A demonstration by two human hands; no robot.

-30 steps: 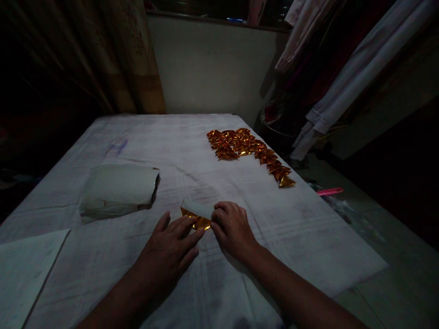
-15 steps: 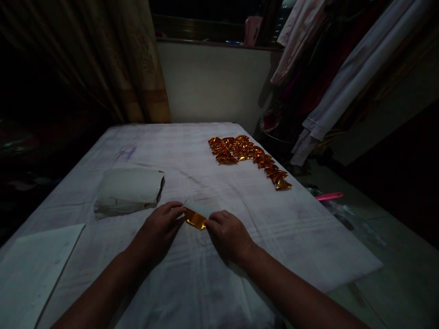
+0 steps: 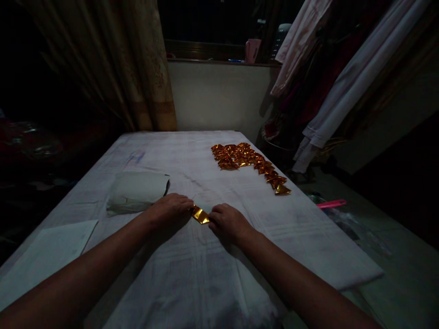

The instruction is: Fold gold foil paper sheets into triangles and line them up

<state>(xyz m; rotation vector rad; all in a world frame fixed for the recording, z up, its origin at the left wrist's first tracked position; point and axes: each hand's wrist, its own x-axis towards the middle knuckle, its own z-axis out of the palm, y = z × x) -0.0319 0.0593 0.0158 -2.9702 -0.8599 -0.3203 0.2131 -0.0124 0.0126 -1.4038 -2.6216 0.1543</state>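
Observation:
A small folded piece of gold foil paper (image 3: 200, 214) lies between my hands, low over the cloth-covered table (image 3: 192, 269). My left hand (image 3: 174, 205) has its fingers closed on the paper's left end, and they hide that end. At the right end, my right hand (image 3: 228, 221) pinches the paper between thumb and fingers. Just beyond my left hand sits a stack of pale paper sheets (image 3: 135, 192). Folded gold foil pieces (image 3: 240, 155) lie in a cluster at the back right, trailing in a line toward one brighter gold piece (image 3: 282, 189).
A flat white sheet (image 3: 51, 251) lies at the table's left side. Hanging clothes (image 3: 360, 68) are to the right, above a pink handle (image 3: 331, 204) and clear plastic on the floor. Behind are a curtain (image 3: 137, 68) and a pink cup (image 3: 253, 50) on the sill.
The foil paper's pale upper part no longer shows, and a narrower gold strip is visible. My left hand has moved slightly right and lies flatter. The view has tilted up a little.

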